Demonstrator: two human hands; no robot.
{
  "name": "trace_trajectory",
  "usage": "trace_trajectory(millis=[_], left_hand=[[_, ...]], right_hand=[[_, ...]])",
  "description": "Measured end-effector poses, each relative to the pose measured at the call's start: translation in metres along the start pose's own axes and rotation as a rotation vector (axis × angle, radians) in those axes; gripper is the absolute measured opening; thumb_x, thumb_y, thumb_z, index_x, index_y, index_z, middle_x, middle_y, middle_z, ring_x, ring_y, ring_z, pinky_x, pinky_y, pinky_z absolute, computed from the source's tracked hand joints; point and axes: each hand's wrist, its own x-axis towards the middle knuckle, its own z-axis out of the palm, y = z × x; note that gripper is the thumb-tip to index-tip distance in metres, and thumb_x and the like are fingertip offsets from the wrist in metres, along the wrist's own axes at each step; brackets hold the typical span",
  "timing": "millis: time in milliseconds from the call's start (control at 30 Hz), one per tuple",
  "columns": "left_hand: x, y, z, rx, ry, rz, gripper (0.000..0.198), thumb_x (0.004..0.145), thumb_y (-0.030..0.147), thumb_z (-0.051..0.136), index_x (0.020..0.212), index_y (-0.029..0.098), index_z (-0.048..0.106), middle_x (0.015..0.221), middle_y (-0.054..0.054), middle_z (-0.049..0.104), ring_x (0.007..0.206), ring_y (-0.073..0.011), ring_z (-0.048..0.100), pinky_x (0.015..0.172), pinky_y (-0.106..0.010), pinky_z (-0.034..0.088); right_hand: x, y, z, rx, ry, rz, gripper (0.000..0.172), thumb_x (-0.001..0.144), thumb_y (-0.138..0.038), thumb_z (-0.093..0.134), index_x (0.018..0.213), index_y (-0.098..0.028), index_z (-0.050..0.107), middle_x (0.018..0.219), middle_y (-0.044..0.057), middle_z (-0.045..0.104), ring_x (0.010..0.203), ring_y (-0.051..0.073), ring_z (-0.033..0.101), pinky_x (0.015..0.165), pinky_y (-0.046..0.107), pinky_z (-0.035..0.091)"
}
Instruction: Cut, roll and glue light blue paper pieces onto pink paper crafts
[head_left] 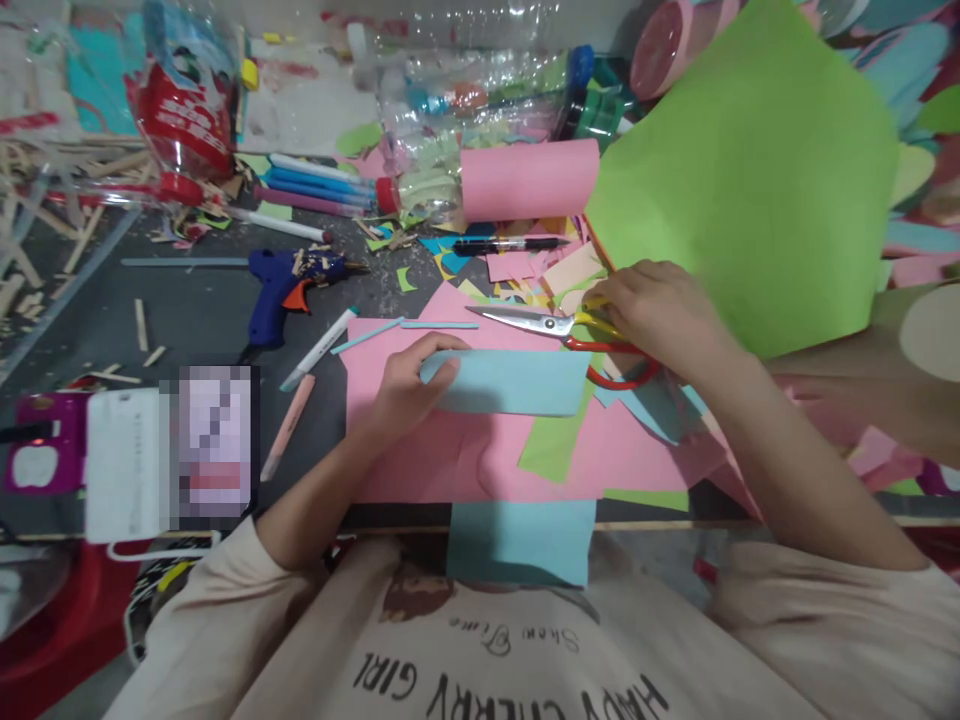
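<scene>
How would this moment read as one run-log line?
left hand: holding light-blue paper | right hand: holding scissors by yellow handle | underneath: pink sheet | nearby: blue glue gun

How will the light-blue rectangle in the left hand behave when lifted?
The light-blue rectangle is probably light, looking paper-thin. It may droop, being long and held only near one end by the left hand. Its flat shape makes rolling unlikely.
</scene>
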Motion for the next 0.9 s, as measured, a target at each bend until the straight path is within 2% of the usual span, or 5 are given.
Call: trace_trajectory(millis=[167,333,500,700,900], left_hand=[[0.001,0.001,-0.004,-0.059,0.064,-0.031,0.020,0.076,0.034,0.055,0.083,0.020,0.067,0.092,-0.003,0.074,0.090,-0.0202,0.067,0.081,-0.030,0.053],[-0.002,-0.001,-0.008,-0.088,-0.019,0.046,0.022,0.083,0.039,0.056,0.084,0.019,0.067,0.091,-0.004,0.074,0.084,-0.0191,0.067,0.074,-0.029,0.052],[-0.004,-0.005,-0.004,-0.024,-0.329,0.272,0.019,0.089,0.028,0.049,0.085,0.018,0.065,0.082,-0.005,0.073,0.073,-0.0159,0.067,0.066,-0.026,0.052],[-0.006,-0.014,0.007,0.201,-0.373,0.580,0.027,0.089,0.014,0.042,0.106,0.020,0.062,0.108,-0.011,0.075,0.102,-0.0209,0.070,0.088,-0.036,0.055],[-0.009,-0.019,0.010,0.264,-0.376,0.564,0.028,0.090,0.011,0.041,0.108,0.018,0.061,0.125,-0.014,0.069,0.115,-0.0235,0.068,0.095,-0.041,0.056]], right_hand=[[0.001,-0.020,-0.022,0.018,-0.121,-0.146,0.024,0.089,-0.011,0.045,0.099,-0.021,0.065,0.084,0.010,0.071,0.079,0.026,0.063,0.065,0.035,0.039],[-0.017,-0.031,-0.025,0.165,-0.214,-0.030,0.025,0.093,-0.019,0.041,0.110,-0.023,0.060,0.096,0.008,0.073,0.057,0.019,0.060,0.051,0.030,0.034],[-0.031,-0.019,-0.028,0.439,0.027,-0.001,0.036,0.100,-0.042,0.032,0.103,-0.023,0.062,0.111,0.012,0.069,0.089,0.024,0.069,0.066,0.033,0.050],[-0.042,0.007,-0.033,0.540,0.240,0.190,0.033,0.094,-0.051,0.045,0.084,-0.024,0.062,0.088,0.012,0.072,0.080,0.024,0.069,0.070,0.038,0.054],[-0.046,0.022,-0.006,0.927,0.198,0.583,0.021,0.083,-0.042,0.060,0.087,-0.022,0.063,0.128,0.016,0.068,0.115,0.028,0.066,0.103,0.048,0.048]])
